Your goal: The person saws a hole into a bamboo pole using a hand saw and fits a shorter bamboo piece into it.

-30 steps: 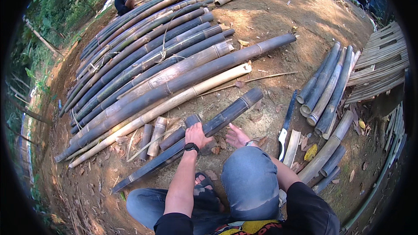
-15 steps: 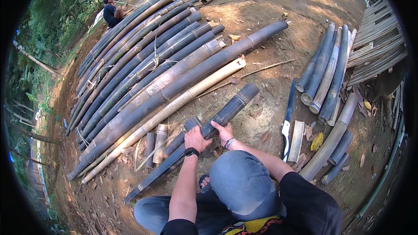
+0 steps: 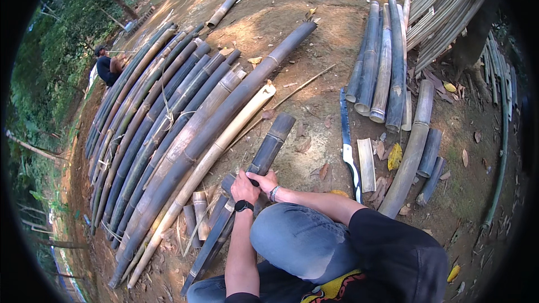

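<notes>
A dark bamboo pole slants in front of my bent knee, its far end up on the right. My left hand, below a black wristwatch, is wrapped round the pole near its middle. Right beside it, nearly touching, my right hand grips the same pole, thumb on top. Another dark bamboo piece lies beneath, crossing under the pole; most of it is hidden by the pole and my left hand. The pole's near end runs down past my left forearm.
Many long bamboo poles lie side by side at left. A folding saw with a white handle rests at right, beside a split bamboo piece. Cut bamboo lengths stand farther right. A person sits at far left.
The view has turned right, so the surroundings shift left. My hands are closer together on the bamboo pole, the right one having come nearer the left.
</notes>
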A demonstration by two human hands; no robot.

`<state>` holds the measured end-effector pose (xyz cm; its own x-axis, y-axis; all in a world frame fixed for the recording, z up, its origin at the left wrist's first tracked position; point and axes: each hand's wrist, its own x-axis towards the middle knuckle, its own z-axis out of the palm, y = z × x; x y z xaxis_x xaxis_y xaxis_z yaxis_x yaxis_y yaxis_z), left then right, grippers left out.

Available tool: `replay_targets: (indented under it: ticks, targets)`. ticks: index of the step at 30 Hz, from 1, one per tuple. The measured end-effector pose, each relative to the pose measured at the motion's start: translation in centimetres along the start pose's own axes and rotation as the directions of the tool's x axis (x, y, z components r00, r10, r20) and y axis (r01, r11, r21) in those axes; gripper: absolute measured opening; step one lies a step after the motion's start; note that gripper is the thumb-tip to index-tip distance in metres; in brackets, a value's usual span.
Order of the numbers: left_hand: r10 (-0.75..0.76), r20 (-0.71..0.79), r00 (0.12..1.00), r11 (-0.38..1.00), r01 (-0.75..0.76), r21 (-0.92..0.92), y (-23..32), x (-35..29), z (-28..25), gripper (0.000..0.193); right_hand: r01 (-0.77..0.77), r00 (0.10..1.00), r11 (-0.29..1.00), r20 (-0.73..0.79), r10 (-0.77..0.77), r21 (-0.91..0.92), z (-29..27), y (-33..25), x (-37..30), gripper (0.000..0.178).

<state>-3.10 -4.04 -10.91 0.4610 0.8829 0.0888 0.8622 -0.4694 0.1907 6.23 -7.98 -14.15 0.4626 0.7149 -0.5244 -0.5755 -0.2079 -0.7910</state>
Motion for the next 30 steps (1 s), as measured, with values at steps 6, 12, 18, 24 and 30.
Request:
replay_targets:
  ticks: [6, 12, 18, 24, 30]
  targets:
    - [-0.028, 0.058, 0.998, 0.999, 0.027, 0.026, 2.6, 0.1, -0.5, 0.052, 0.004, 1.0, 0.997, 0.003, -0.004, 0.082, -1.8, 1.4, 1.4, 0.074]
    - [-0.072, 0.05, 0.996, 0.992, 0.067, 0.106, 1.9, -0.4, -2.7, 0.059, 0.264, 0.914, 0.846, -0.16, -0.373, -0.462, -14.2, -1.7, 0.0, 0.073]
    - [-0.071, 0.091, 0.993, 0.994, 0.063, 0.084, 2.6, -0.1, -1.8, 0.059, -0.078, 0.789, 0.241, -0.207, -0.578, -0.968, -30.7, -2.4, 0.7, 0.069]
    - [-0.094, 0.086, 0.992, 0.995, 0.091, 0.043, 2.7, 0.1, -2.4, 0.057, -0.125, 0.857, 0.203, -0.208, -0.47, -0.971, -33.7, -1.6, 2.8, 0.065]
    - [-0.066, 0.119, 0.991, 0.998, 0.064, 0.021, 2.8, 0.5, -2.8, 0.06, 0.081, 0.863, 0.456, -0.166, -0.477, -0.886, -36.2, -1.4, 1.1, 0.045]
